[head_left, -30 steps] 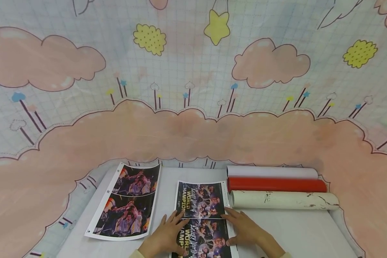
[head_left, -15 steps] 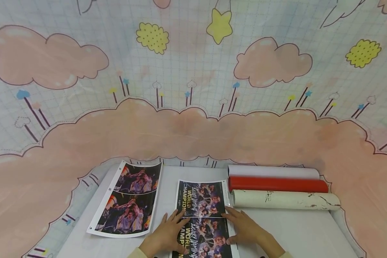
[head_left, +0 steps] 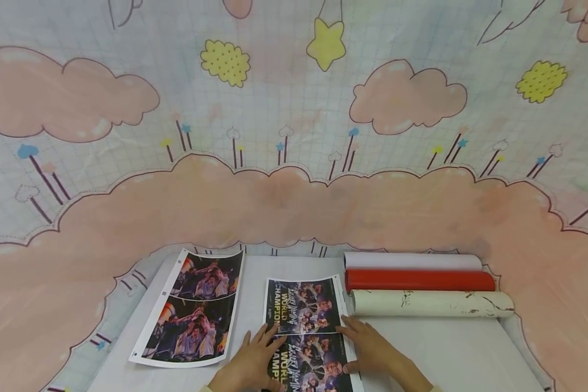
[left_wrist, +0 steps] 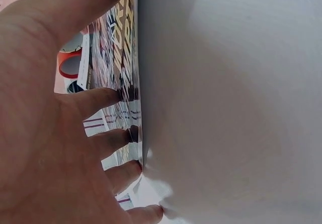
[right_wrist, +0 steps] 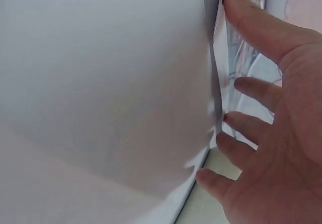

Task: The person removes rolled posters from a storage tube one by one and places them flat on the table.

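Note:
A glossy printed poster sheet [head_left: 308, 310] lies in front of me in the head view, with two dark group pictures and "World Champion" lettering. My left hand [head_left: 250, 362] touches its left side with spread fingers. On the opposite side, my right hand [head_left: 372, 348] rests its fingertips along the white border, thumb on the lower picture. From the left wrist view, the left hand [left_wrist: 60, 113] has its fingertips right along the sheet's edge. The right wrist view has the right hand [right_wrist: 282, 118] likewise, fingers apart at the border.
Another printed sheet [head_left: 191, 316] with two stage photos lies to the left, its edges curling. At the back right, white [head_left: 414, 262], red [head_left: 421, 280] and cream patterned [head_left: 431, 303] rolls lie side by side on the white table [head_left: 446, 354]. A cloud-patterned backdrop [head_left: 294, 201] hangs behind.
The far end of the poster sheet has shifted slightly left. Both hands stay at its sides in nearly the same pose, and the head view tilts a little.

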Tool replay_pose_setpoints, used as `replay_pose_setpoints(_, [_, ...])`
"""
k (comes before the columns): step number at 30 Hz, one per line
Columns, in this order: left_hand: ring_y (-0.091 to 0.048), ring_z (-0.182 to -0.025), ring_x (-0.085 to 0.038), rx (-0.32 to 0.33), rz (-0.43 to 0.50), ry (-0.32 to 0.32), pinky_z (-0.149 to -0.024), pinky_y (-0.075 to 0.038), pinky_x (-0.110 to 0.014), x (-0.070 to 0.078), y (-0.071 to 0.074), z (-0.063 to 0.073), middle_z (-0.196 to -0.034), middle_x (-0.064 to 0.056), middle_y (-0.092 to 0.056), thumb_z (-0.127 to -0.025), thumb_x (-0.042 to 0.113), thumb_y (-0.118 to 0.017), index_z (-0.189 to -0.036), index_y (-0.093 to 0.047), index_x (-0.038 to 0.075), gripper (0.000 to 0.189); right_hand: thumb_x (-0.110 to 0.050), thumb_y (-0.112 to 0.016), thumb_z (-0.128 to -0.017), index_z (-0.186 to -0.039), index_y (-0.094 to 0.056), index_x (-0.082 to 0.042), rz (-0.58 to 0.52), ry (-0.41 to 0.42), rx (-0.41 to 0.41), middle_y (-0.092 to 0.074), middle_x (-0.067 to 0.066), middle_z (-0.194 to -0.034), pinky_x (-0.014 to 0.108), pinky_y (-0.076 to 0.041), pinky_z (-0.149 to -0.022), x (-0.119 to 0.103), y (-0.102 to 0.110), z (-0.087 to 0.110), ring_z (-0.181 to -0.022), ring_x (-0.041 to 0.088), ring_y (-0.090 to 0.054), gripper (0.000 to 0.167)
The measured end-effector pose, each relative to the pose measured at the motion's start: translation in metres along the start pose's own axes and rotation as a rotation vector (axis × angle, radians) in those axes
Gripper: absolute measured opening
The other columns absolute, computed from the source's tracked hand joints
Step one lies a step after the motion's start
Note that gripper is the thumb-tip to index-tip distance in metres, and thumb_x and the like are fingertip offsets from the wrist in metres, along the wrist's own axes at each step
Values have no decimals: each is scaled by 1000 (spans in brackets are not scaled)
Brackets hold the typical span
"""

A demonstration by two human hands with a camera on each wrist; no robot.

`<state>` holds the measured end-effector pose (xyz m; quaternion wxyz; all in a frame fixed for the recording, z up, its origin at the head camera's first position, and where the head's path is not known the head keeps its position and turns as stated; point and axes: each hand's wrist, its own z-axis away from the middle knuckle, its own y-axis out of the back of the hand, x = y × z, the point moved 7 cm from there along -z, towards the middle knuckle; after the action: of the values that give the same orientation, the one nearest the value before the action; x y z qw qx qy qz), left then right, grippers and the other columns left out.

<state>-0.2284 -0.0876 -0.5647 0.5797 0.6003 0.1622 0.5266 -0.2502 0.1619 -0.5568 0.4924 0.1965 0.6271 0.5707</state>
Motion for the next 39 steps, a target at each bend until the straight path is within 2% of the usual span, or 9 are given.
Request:
replay_pose_setpoints(8, [-22,-146,-47,14,8,31,-108,-19,-77,-1,-4,4,-161,-15,-26,-67,58,-81,-149,-42,22,98,-41,-85,-70,-141,-52,-17,-8,-56,-2,-39,15,-155,61,-37,-109,-2,-4,5,-139,42,-39,83])
replay_pose_setpoints(13, [-25,-144,-49,34,-17,51,-106,-17,-79,1,-2,6,-159,-17,-30,-66,61,-80,-148,-44,19,98,-40,-81,-76,-140,-52,-13,35,-27,55,-40,18,-154,66,-34,-108,-8,0,10,-140,43,-38,76])
replay_pose_setpoints(17, [-23,-145,-49,49,1,58,-106,-16,-79,-1,-2,6,-160,-18,-29,-66,61,-81,-149,-43,18,100,-41,-79,-78,-140,-52,-12,54,-11,96,-40,19,-153,69,-33,-107,-13,5,12,-140,44,-37,74])
replay_pose_setpoints(21, [-23,-145,-48,60,-8,58,-106,-16,-79,-4,-4,6,-160,-16,-28,-66,62,-80,-149,-42,19,100,-42,-78,-79,-140,-52,-12,44,-23,99,-39,19,-154,67,-34,-107,-17,7,15,-140,43,-37,72])
replay_pose_setpoints(29, [-23,-145,-49,80,-2,59,-107,-18,-78,-6,-5,10,-160,-17,-28,-69,65,-77,-148,-43,18,99,-41,-75,-82,-142,-50,-13,33,-17,101,-42,18,-151,62,-43,-102,-18,9,22,-134,40,-47,70])
replay_pose_setpoints(34, [-23,-146,-48,83,-36,92,-108,-15,-78,-9,-2,11,-160,-17,-30,-69,65,-76,-148,-43,20,97,-47,-70,-86,-145,-47,-18,-59,-73,54,-48,15,-148,63,-49,-92,-17,11,24,-124,41,-56,70])
replay_pose_setpoints(37, [-24,-145,-47,81,-82,97,-108,-12,-79,-8,-2,12,-159,-16,-31,-70,68,-73,-148,-44,21,95,-48,-69,-86,-144,-49,-18,-55,-91,58,-59,13,-136,60,-52,-86,-18,15,25,-113,37,-63,68])
replay_pose_setpoints(39, [-24,-146,-47,81,-103,103,-108,-11,-78,-8,-2,12,-159,-16,-32,-71,71,-71,-148,-45,22,94,-46,-70,-86,-142,-50,-17,-60,-99,68,-67,7,-119,50,-55,-77,-19,19,25,-96,26,-67,66])
